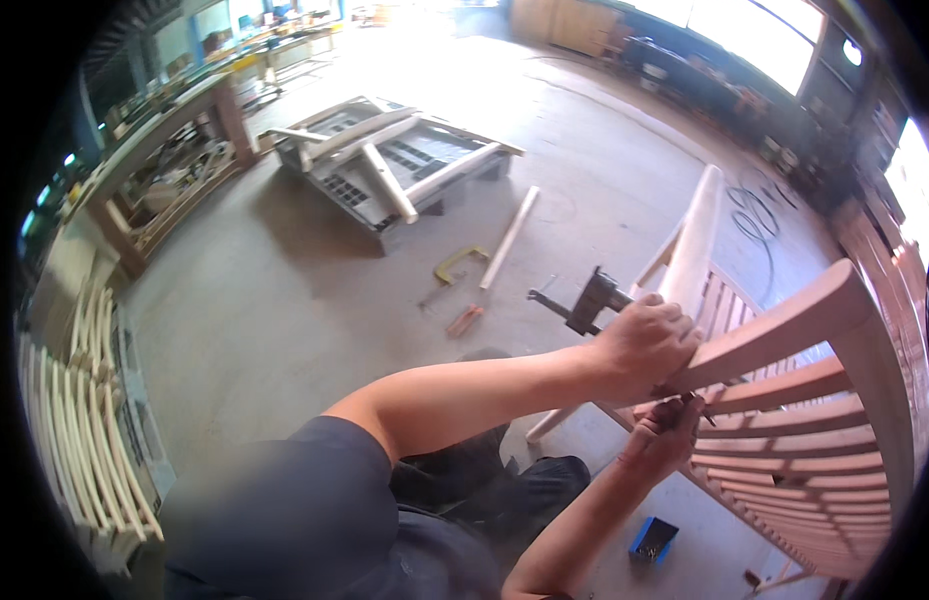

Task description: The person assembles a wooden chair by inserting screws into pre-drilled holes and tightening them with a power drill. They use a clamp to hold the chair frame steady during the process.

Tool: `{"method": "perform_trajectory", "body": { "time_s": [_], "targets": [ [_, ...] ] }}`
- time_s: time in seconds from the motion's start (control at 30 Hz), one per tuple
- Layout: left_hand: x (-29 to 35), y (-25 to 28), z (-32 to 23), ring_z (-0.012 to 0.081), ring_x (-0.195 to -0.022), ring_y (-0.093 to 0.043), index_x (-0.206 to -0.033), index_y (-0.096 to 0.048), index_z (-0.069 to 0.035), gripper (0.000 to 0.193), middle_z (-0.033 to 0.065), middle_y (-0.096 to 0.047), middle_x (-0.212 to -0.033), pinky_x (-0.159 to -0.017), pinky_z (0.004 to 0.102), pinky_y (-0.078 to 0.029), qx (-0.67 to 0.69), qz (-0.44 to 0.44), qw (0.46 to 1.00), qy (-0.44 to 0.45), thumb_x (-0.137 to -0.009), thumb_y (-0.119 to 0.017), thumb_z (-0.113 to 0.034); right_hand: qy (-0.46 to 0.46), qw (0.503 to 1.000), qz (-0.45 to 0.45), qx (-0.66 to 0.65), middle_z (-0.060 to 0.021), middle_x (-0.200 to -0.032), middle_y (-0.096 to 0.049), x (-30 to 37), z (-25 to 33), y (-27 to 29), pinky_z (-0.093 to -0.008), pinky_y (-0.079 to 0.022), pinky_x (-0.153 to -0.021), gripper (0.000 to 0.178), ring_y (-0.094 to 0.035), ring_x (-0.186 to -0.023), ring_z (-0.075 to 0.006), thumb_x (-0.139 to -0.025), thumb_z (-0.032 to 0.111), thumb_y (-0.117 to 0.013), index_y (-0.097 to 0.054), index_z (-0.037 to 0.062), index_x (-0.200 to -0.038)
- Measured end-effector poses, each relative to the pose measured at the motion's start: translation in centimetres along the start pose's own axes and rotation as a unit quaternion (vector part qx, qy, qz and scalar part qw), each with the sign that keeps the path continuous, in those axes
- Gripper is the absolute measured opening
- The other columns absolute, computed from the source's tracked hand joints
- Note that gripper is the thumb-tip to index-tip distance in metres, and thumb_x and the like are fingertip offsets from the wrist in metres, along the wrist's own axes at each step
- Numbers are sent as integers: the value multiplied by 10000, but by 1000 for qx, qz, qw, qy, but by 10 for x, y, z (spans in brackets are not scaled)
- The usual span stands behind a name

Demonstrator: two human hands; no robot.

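Note:
A slatted wooden chair (pixel 774 345) of reddish bare wood leans at my right, its curved rail and rows of slats facing me. My left hand (pixel 646 345) is closed over the joint at the near end of the curved rail. Just below it, my right hand (pixel 666 438) pinches at the underside of the same joint; a small dark thin piece shows by its fingertips, too small to name. A dark metal clamp (pixel 592 300) sticks out beside my left hand, next to the chair's pale rounded arm (pixel 696 235). The inner fingers of both hands are partly hidden.
On the floor lie a yellow G-clamp (pixel 458 264), a red-handled tool (pixel 465 320) and a wooden strip (pixel 510 238). A low dark pallet (pixel 384 225) carries wooden parts. Below the chair sits a blue box (pixel 654 540) of small pieces. Curved slats (pixel 74 430) stack at left; a cable (pixel 754 220) coils beyond.

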State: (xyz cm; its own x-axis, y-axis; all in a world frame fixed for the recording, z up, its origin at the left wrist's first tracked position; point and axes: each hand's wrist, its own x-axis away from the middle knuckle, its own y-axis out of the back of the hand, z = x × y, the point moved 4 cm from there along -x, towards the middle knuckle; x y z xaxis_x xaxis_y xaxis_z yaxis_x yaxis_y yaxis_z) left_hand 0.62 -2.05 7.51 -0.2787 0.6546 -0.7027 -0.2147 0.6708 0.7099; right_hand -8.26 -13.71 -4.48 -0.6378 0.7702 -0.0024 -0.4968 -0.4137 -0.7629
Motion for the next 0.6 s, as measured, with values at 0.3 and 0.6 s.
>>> {"method": "perform_trajectory", "body": {
  "time_s": [0.3, 0.6],
  "targets": [
    [2, 1, 10, 233, -900, -617, -1107, -630, -13, 390, 79, -641, -904, -838, 376, -460, 49, -25, 998, -31, -788, -675, -233, 78, 994, -64, 30, -56, -920, -651, 18, 9, -26, -235, -477, -642, 257, -575, -749, -108, -992, 161, -665, -602, -30, -1153],
    [2, -3, 18, 206, -857, -593, -1101, -624, -13, 345, 50, -614, -856, -788, 320, -454, 74, -43, 995, -46, -802, -608, -185, 114, 987, -29, 110, -99, -1111, -612, 8, 0, -14, -270, -530, -781, 260, -617, -889, -160, -975, 74, -582, -592, -43, -1207]
  ]
}}
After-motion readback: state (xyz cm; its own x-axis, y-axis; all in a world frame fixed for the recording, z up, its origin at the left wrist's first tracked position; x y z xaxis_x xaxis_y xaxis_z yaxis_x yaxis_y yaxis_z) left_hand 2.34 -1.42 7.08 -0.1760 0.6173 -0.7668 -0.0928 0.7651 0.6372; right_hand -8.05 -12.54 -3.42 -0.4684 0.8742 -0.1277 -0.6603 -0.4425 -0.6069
